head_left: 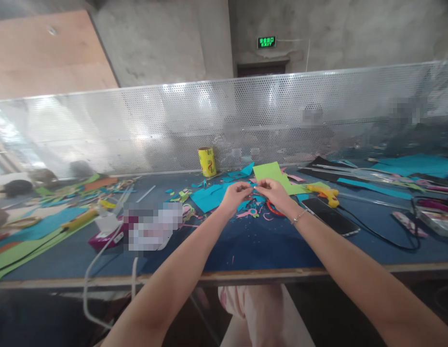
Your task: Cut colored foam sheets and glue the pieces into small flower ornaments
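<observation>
My left hand [235, 196] and my right hand [276, 193] meet over the middle of the blue table, fingers pinched. Between the fingertips shows a small piece of blue paper [254, 187], mostly hidden by the fingers. A light green paper sheet [270, 172] lies just behind my right hand. Left of my left hand are larger blue paper sheets [205, 198]. A pink paper cutout [251, 212] and loose scraps lie under the hands. Partly behind my right wrist are the red handles of what look like scissors [273, 209].
Right of my hands lie a yellow glue gun [323, 193] with a black cable and a dark phone [330, 216]. A yellow tape roll [207, 162] stands near the perforated metal screen [166, 130]. At left are a purple power strip [105, 239] and another glue gun [79, 219].
</observation>
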Motion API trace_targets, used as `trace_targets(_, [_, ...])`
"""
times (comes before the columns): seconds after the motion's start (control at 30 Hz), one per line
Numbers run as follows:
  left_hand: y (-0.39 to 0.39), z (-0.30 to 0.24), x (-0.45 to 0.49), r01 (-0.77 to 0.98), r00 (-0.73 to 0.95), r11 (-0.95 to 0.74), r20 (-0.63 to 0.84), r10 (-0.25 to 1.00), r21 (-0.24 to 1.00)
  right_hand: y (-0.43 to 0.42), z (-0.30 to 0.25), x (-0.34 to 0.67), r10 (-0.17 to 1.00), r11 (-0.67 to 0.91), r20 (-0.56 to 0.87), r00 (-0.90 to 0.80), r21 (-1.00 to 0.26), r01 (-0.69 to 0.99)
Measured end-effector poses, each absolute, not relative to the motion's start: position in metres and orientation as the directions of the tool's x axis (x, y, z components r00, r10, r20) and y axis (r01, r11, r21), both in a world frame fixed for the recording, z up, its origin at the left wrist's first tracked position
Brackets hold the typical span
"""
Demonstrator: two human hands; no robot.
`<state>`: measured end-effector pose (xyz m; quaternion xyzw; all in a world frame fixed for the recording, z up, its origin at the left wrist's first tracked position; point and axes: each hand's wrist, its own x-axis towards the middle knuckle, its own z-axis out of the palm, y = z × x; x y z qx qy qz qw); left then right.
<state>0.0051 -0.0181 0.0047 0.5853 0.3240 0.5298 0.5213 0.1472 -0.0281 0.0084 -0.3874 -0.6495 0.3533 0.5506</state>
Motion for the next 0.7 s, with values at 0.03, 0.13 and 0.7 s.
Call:
trace_targets(0.03, [-0.0181,0.0048,0.005,-0.175,0.227,-0.244,0.28,0.933,0.954,-0.0272,0.0078,0.1476,0.894,0.447,0.438,-0.092,-0.887,0.115])
trace_targets(0.13, [-0.0188,0.0055,0.005,-0.178,0.219,-0.253,0.289,0.932,0.951,-0.0243,0.0061,0.1485,0.894,0.448,0.438,-0.095,-0.883,0.138])
trace_targets(0.7, [-0.0181,0.0026,0.0073,-0.108,0.205,-0.343,0.358,0.911,0.933,-0.0222,0.004,0.1479,0.893,0.44,0.438,-0.102,-0.898,-0.005])
